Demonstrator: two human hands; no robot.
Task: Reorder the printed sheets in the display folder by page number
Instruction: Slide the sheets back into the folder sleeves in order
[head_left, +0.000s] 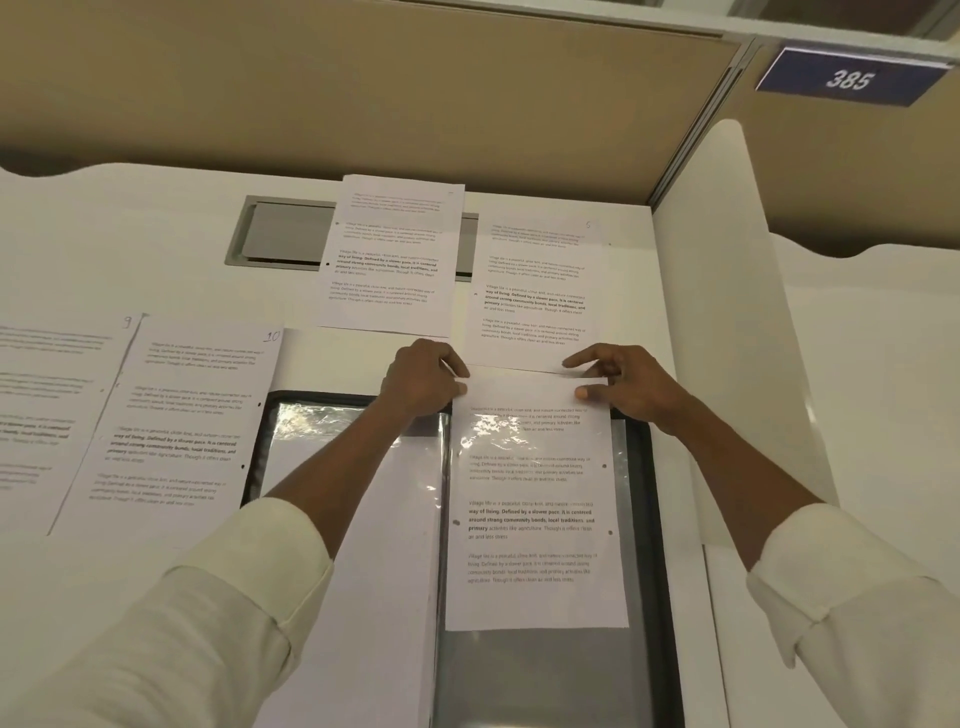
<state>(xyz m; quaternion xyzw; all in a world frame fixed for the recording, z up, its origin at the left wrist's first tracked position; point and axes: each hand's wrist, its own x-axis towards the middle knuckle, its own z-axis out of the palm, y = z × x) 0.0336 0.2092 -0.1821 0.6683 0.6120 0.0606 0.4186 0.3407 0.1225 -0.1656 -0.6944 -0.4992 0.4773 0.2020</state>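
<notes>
You faced a white desk (130, 234) with a grey cable hatch (280, 236), tan partition panels (363, 93) behind, and a blue sign (849, 78) reading 385.

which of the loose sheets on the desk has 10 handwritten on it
The sheet just left of the display folder; "10" sits in its top right corner. Its left neighbour reads 9.

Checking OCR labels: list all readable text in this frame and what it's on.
"385": blue sign on the partition.
"10": handwritten, top corner of the sheet left of the folder.
"9": handwritten, far-left sheet.
"5": faint, top corner of the upper-right sheet.
"Village life is a peaceful...": printed paragraphs on every sheet; the rest is mostly blurred.
</notes>
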